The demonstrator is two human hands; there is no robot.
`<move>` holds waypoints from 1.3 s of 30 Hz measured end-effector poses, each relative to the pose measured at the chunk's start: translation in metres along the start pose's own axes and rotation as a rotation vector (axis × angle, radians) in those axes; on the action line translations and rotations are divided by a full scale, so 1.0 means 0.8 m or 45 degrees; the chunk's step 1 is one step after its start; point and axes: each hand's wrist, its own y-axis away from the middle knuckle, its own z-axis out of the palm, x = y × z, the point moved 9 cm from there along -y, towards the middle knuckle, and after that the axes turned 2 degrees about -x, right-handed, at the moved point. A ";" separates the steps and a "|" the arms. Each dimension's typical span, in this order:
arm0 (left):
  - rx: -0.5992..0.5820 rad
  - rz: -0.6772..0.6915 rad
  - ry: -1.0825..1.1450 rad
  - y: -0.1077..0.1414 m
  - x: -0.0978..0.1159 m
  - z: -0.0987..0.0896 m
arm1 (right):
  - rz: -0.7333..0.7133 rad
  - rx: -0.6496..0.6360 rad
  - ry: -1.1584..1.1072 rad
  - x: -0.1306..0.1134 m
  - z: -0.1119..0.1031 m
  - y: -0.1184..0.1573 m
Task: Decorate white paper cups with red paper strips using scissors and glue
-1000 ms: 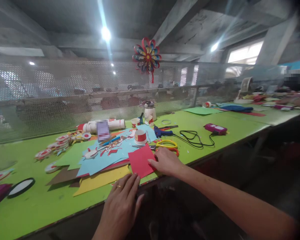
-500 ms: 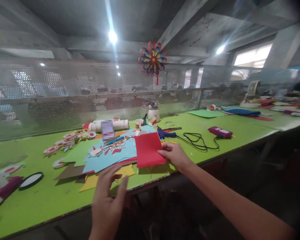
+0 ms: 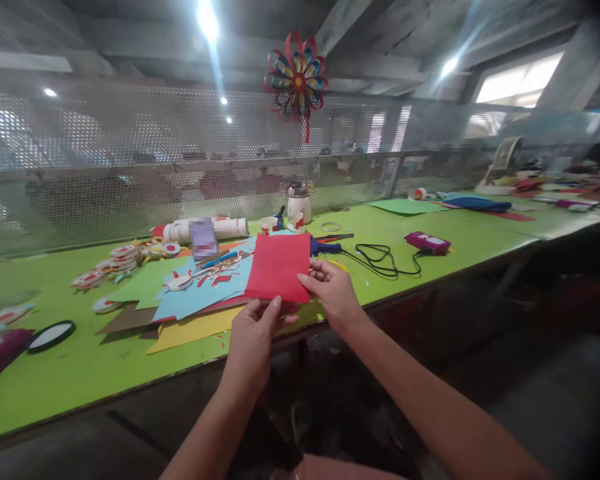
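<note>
A red sheet of paper (image 3: 280, 265) is held up above the table's front edge, its face turned toward me. My right hand (image 3: 336, 292) pinches it at the lower right edge, thumb in front and fingers behind. At the bottom edge, my left hand (image 3: 254, 337) has its thumb up against the paper and its fingers curled beneath. Behind the sheet, a blue glue gun (image 3: 329, 248) is partly covered. Light blue paper (image 3: 200, 303) lies to the left, with red scraps and a blue pen (image 3: 220, 259) on it.
Yellow paper (image 3: 193, 332) lies along the front of the green table (image 3: 105, 373). Red-and-white paper pieces (image 3: 123, 257) are stacked at left. A black cable (image 3: 380, 260) leads to a purple box (image 3: 427, 243). A bottle (image 3: 299, 202) stands behind, before a perforated metal screen (image 3: 180, 173).
My left hand has moved up and right, from open in the air to the paper's bottom edge. The red sheet now faces me more squarely. The camera view has tilted down.
</note>
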 end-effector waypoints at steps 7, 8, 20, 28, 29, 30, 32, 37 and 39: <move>-0.019 0.016 0.146 -0.029 -0.004 0.003 | -0.013 -0.043 -0.075 -0.004 -0.003 -0.004; -0.051 -0.015 0.174 -0.034 -0.006 0.006 | -0.012 -0.048 -0.078 -0.003 -0.003 -0.005; -0.127 -0.005 0.160 -0.096 0.030 0.005 | -0.221 -0.013 0.602 -0.025 -0.037 -0.041; -0.006 0.272 0.187 -0.149 0.073 -0.025 | -0.459 -0.512 1.411 -0.029 -0.035 -0.057; 0.007 0.283 0.179 -0.150 0.072 -0.029 | -0.488 -0.608 1.548 -0.022 -0.030 -0.052; 0.020 0.288 0.168 -0.150 0.070 -0.033 | -0.503 -0.662 1.668 -0.015 -0.029 -0.049; 0.044 0.285 0.141 -0.150 0.065 -0.040 | -0.482 -0.692 1.863 -0.005 -0.034 -0.049; 0.096 0.289 0.093 -0.149 0.063 -0.050 | -0.303 -0.740 2.030 0.013 -0.055 -0.069; 0.114 0.292 0.082 -0.149 0.064 -0.052 | -0.247 -0.818 2.023 0.021 -0.057 -0.077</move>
